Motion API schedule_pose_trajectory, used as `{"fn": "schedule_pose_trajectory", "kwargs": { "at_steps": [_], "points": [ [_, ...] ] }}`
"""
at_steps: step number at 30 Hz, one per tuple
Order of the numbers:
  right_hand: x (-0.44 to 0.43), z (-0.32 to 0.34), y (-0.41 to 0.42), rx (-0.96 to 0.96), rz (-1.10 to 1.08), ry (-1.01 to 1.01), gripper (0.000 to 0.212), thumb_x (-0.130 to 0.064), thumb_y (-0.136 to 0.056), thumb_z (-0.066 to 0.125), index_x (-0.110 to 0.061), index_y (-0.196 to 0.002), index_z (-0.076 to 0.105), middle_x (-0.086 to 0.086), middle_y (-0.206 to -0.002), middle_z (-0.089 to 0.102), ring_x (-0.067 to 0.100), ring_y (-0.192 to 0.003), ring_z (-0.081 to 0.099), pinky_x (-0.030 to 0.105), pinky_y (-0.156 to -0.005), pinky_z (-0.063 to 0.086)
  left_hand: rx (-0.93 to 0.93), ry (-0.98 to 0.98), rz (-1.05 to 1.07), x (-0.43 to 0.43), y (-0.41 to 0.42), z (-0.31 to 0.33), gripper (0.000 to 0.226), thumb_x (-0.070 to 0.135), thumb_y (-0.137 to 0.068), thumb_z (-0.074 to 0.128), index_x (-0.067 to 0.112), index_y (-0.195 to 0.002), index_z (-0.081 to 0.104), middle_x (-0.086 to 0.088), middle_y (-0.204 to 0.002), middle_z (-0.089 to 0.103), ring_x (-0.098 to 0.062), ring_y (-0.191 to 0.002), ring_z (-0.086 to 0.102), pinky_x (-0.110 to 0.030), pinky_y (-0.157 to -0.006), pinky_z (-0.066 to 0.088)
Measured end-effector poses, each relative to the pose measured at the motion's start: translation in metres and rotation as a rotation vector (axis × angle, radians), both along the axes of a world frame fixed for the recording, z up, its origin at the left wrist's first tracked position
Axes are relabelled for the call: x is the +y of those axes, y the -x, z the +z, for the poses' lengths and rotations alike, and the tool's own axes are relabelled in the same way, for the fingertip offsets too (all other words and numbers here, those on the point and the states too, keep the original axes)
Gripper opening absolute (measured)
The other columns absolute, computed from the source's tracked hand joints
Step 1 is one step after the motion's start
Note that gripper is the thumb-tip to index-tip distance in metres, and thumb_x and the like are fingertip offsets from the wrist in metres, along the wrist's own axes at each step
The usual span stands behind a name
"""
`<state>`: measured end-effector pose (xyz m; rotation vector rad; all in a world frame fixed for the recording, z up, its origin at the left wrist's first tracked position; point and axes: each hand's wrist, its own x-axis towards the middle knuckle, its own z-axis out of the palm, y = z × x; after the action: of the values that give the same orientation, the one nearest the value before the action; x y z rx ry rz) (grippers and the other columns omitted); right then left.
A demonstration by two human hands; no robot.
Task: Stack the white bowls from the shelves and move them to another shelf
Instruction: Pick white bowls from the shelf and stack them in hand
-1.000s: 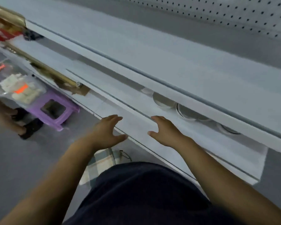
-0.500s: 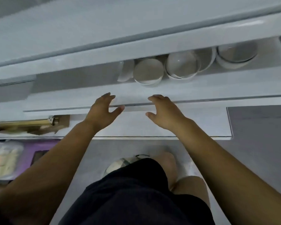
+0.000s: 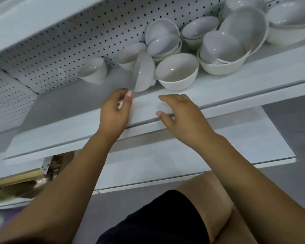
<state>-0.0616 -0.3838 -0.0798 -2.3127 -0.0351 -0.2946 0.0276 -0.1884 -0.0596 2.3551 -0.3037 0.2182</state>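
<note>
Several white bowls crowd the middle shelf (image 3: 253, 67). One bowl (image 3: 143, 73) stands tilted on its rim, leaning toward a single upright bowl (image 3: 177, 71). A small bowl (image 3: 93, 70) sits alone at the left, with another bowl (image 3: 130, 53) behind the tilted one. Nested stacks (image 3: 163, 42) (image 3: 222, 51) fill the back and right. My left hand (image 3: 115, 110) hovers just below the tilted bowl, fingers loosely curled and thumb tip close to its lower rim, holding nothing. Over the shelf's front edge my right hand (image 3: 180, 115) is spread with relaxed fingers.
A white pegboard (image 3: 69, 36) backs the shelf. Another shelf (image 3: 33, 18) hangs above and a lower shelf (image 3: 183, 161) juts out beneath. More bowls (image 3: 289, 20) fill the far right. My knees and dark shorts (image 3: 157, 219) are close to the lower shelf.
The view has dropped lower, so the inside of the bowl shelf shows. Both hands have moved forward over the shelf's front edge, the left reaching the tilted bowl.
</note>
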Motion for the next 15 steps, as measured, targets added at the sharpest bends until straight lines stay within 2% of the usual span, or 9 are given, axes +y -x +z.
{"fn": "schedule_pose_trajectory", "kwargs": {
  "at_steps": [3,6,9,13,15],
  "points": [
    [0.037,-0.002,-0.017,-0.048,-0.127,-0.117,0.049,-0.037,-0.102,0.057,-0.014,-0.145,0.052,0.006,-0.145,0.057,0.024,-0.134,0.051,0.035,-0.107,0.041,0.026,0.041,-0.003,0.017,-0.023,0.003,0.032,0.041,-0.108,0.047,0.019,-0.122,0.066,0.007,-0.112,0.066,-0.01,-0.104,0.059,-0.003,-0.081,0.038],
    [0.069,-0.004,-0.032,-0.063,-0.276,-0.262,0.054,-0.042,-0.101,0.058,-0.013,-0.146,0.05,0.005,-0.144,0.057,0.022,-0.131,0.055,0.036,-0.108,0.045,0.062,0.097,0.0,0.04,-0.043,0.0,0.023,0.038,-0.108,0.05,0.022,-0.113,0.066,0.015,-0.102,0.065,-0.005,-0.096,0.059,0.004,-0.075,0.035],
    [0.09,-0.006,-0.049,-0.073,-0.354,-0.408,0.062,-0.044,-0.098,0.063,-0.014,-0.149,0.045,0.005,-0.147,0.053,0.021,-0.132,0.054,0.041,-0.11,0.046,0.089,0.131,-0.035,0.058,-0.054,-0.01,0.022,0.037,-0.107,0.051,0.021,-0.114,0.066,0.02,-0.1,0.064,0.011,-0.09,0.059,0.005,-0.072,0.036],
    [0.099,-0.005,-0.068,-0.124,-0.498,-0.484,0.064,-0.043,-0.095,0.067,-0.014,-0.148,0.045,0.004,-0.143,0.054,0.022,-0.127,0.058,0.041,-0.108,0.047,0.111,0.129,-0.196,0.065,-0.067,-0.017,0.028,0.039,-0.106,0.052,0.022,-0.125,0.066,0.009,-0.119,0.067,-0.002,-0.104,0.061,-0.004,-0.084,0.041],
    [0.1,-0.002,-0.074,-0.143,-0.561,-0.484,0.059,-0.044,-0.095,0.067,-0.014,-0.143,0.05,0.002,-0.137,0.06,0.022,-0.122,0.061,0.039,-0.106,0.049,0.116,0.096,-0.3,0.063,-0.075,-0.016,0.026,0.042,-0.105,0.055,0.027,-0.124,0.066,0.014,-0.12,0.067,0.006,-0.107,0.06,-0.008,-0.088,0.042]
  ]
}}
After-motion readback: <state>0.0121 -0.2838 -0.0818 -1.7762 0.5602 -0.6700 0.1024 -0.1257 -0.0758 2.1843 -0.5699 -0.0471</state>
